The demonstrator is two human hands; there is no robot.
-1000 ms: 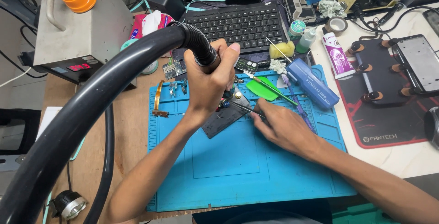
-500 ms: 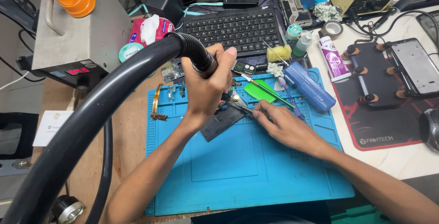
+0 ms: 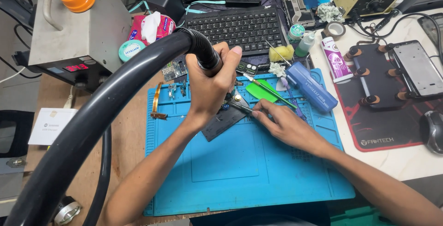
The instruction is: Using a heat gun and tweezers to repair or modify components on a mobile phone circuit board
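Note:
My left hand grips the handle end of a thick black hose, a hot-air tool, pointing it down at a small dark circuit board on the blue work mat. My right hand pinches metal tweezers whose tips touch the board's upper edge beside a round silver part. The hot-air nozzle itself is hidden behind my left hand.
A green plastic pick, a blue case and thin tools lie at the mat's upper right. Behind are a black keyboard, a grey station with an orange top, a tissue pack, and a phone on a red-edged pad.
Both hands stay on the board; the camera view has shifted slightly and the tweezers have edged a little along the board's upper edge.

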